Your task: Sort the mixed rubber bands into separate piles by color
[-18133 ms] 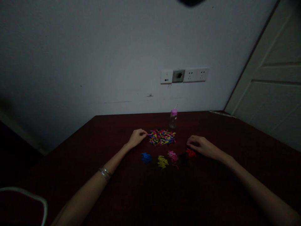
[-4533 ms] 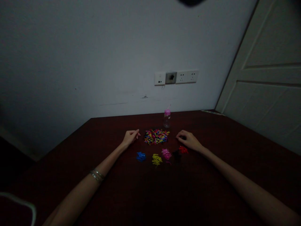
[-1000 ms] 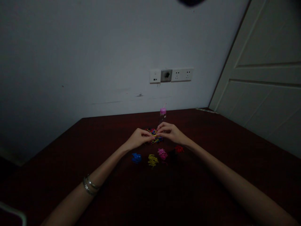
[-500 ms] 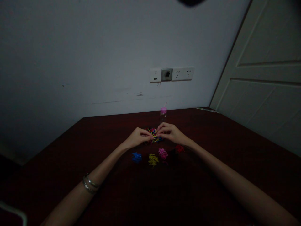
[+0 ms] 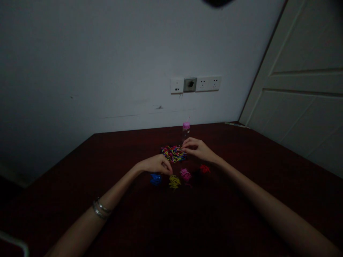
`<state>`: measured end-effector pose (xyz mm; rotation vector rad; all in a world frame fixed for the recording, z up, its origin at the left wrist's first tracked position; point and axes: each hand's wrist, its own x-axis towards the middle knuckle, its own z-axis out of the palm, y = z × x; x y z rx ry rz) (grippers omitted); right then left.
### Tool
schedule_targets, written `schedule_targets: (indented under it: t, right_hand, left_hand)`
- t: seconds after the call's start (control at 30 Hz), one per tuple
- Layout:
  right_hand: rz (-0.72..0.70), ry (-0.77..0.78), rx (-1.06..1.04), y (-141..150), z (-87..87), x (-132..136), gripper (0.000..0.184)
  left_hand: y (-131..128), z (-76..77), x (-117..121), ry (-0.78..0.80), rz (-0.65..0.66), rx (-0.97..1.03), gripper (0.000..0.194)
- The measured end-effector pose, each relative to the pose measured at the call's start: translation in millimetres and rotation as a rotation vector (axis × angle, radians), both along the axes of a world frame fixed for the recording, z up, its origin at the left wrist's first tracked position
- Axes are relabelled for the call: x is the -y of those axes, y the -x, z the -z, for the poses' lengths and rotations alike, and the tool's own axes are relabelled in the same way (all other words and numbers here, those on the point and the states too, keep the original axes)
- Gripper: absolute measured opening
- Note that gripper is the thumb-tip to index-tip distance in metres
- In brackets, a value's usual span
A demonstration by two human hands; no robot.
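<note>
My left hand [image 5: 158,164] is pinched at the upper edge of a small yellow pile of rubber bands [image 5: 175,182]. A yellow band at its fingertips blends with the pile. My right hand [image 5: 198,149] has thumb and forefinger together at the right edge of a mixed heap of coloured rubber bands [image 5: 171,153]; whatever is between them is too small to make out. Sorted by colour, a blue pile [image 5: 155,179], a pink pile [image 5: 185,174] and a red pile [image 5: 205,169] lie nearer me than the heap.
Behind my right hand stands a clear bottle [image 5: 185,132] with a pink lid. The dark red tabletop [image 5: 128,142] meets a pale wall with sockets [image 5: 208,84]. A panelled door [image 5: 302,103] rises at the right. The light is dim.
My left hand has moved from the mixed heap toward me, down to the yellow pile. The right hand has shifted slightly to the right, and the hands are now apart.
</note>
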<state>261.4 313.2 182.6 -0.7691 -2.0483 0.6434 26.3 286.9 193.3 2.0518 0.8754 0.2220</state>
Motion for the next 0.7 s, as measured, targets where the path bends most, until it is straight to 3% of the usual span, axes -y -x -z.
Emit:
schedule_targets:
  t: [0.27,0.47,0.6,0.7]
  right_hand:
    - [0.027,0.008,0.028,-10.2,9.8,-10.8,0.012]
    - [0.018,-0.022,0.106,-18.4,17.3,-18.5,0.011]
    - [0.037,-0.057,0.231,-25.2,23.3,-24.2,0.012]
    - [0.069,-0.062,0.366,-30.1,26.7,-28.0,0.011]
  left_hand:
    - [-1.4,5.9,0.4,-0.005,0.054,0.003,0.012]
    - [3.5,5.0,-3.6,0.006,-0.007,-0.023,0.016]
    - [16.2,9.3,-17.5,0.034,-0.134,0.037,0.020]
    - [31.9,18.1,-33.3,0.055,-0.353,0.135,0.027]
